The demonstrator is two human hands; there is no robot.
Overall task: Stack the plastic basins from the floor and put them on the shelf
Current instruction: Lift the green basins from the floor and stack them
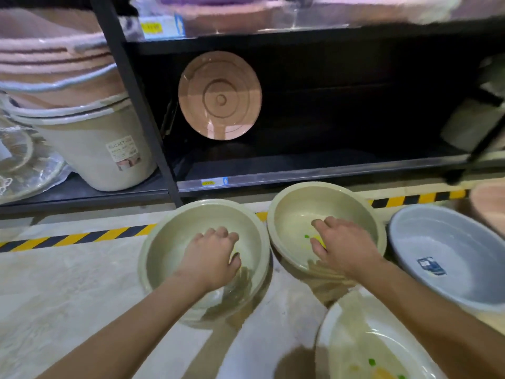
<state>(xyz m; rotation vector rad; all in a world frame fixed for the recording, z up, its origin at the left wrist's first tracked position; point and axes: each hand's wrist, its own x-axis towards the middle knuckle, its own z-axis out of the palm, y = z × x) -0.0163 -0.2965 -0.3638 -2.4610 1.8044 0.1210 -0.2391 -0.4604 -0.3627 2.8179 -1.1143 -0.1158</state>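
Note:
Two pale green plastic basins sit side by side on the floor in front of the shelf, the left basin [164, 236] and the right basin [297, 206]. My left hand [211, 258] hovers inside the left basin with its fingers loosely curled, holding nothing. Over the right basin, my right hand [341, 246] reaches down with fingers spread and nothing in its grip. A grey-blue basin [464, 272] with a label lies to the right. A cream basin [352, 340] is nearest me. The black bottom shelf [314, 164] is low and dark.
A pink basin [220, 95] stands on edge at the back left of the shelf bay. Stacked beige buckets [95, 151] fill the bay to the left, past a black post [142, 105]. Yellow-black tape [82, 237] marks the floor. Another pink basin [492, 203] shows at the right edge.

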